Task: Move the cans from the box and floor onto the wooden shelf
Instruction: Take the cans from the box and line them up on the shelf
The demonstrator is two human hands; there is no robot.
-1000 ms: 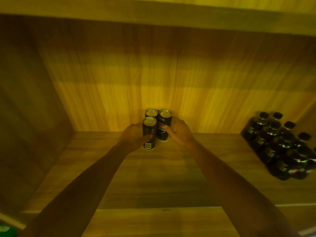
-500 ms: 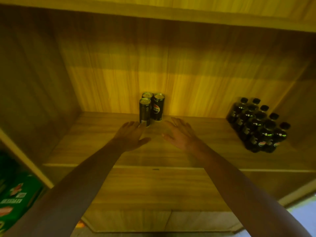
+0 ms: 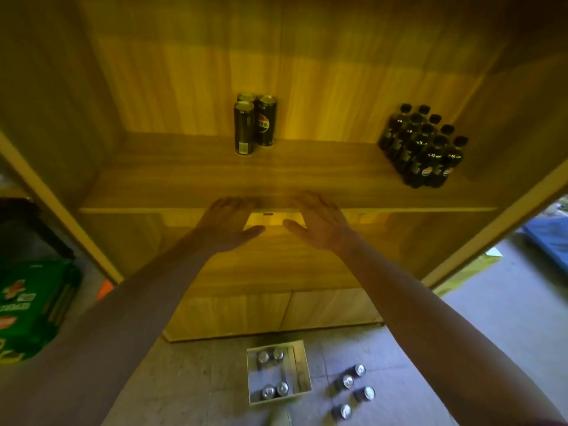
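Both hands have drawn back from the shelved cans point(image 3: 255, 123), which stand at the rear of the wooden shelf point(image 3: 190, 179). My left hand point(image 3: 227, 224) hovers wide and empty at the shelf's front edge; my right hand point(image 3: 318, 222) likewise, fingers spread. Below, four cans sit in the box point(image 3: 302, 368) and four loose cans point(image 3: 353, 388) stand on the floor just right of it. I'd drop straight down and take one upright can per hand.

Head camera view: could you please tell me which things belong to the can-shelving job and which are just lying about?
Part of the job:
cans on the shelf
wooden shelf
box holding four cans
four floor cans
left hand and right hand, both empty

Just lying about:
bottle pack
green carton
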